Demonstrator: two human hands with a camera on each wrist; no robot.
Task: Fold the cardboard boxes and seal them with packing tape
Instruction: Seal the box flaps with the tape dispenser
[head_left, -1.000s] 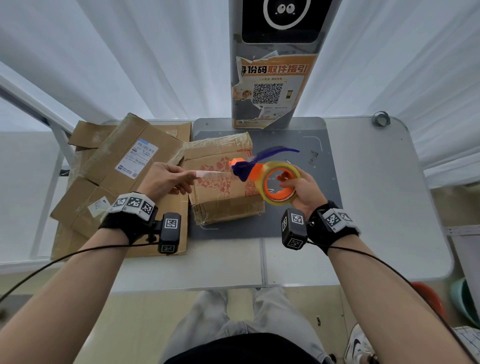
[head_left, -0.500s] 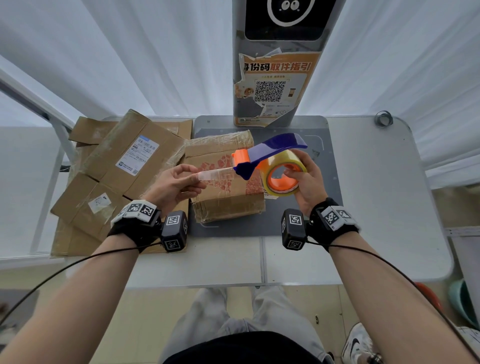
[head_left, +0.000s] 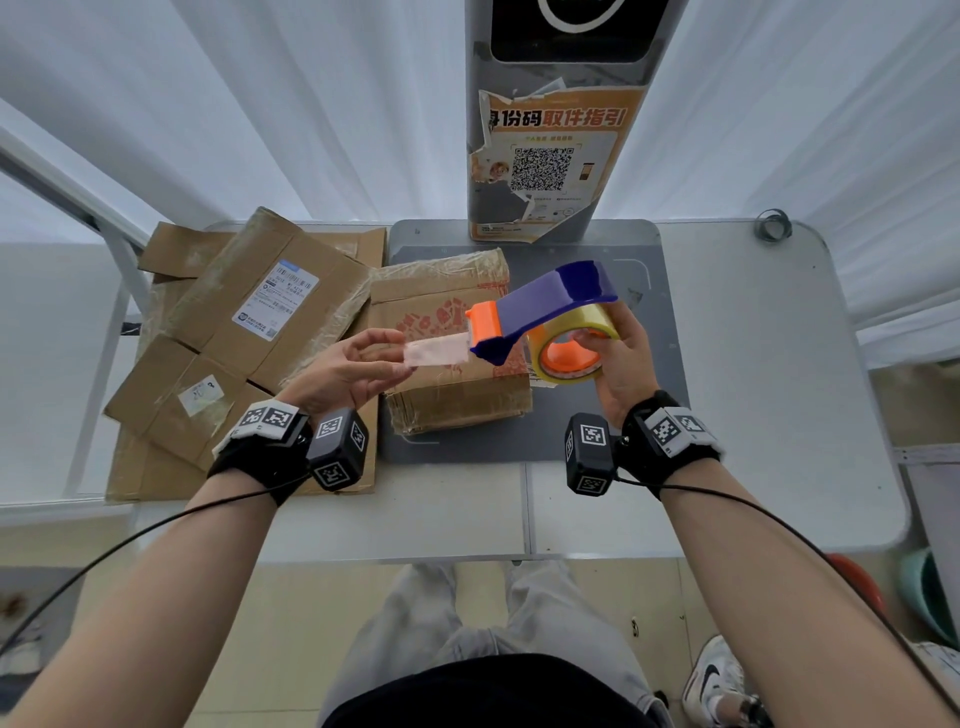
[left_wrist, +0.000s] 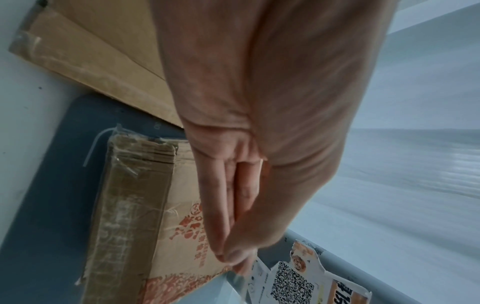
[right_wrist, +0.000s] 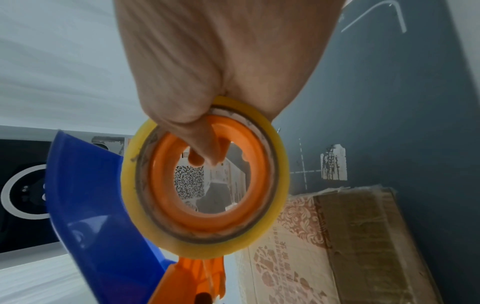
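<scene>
We hold the tape dispenser (head_left: 550, 317) in our right hand (head_left: 621, 364) and pinch its drawn tape end (head_left: 436, 349) in our left hand (head_left: 348, 371), the strip running left-right just above the folded printed cardboard box (head_left: 452, 374) on the table (head_left: 779, 364), directly beneath both hands.

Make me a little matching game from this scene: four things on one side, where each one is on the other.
Things:
1. tape roll
2. tape end
3. red-printed box
4. labelled cardboard

Places:
A. pinched by the left hand
B. on the dark mat
C. held in the right hand
D. stacked on the table's left side

Pairs: 1-C, 2-A, 3-B, 4-D
</scene>
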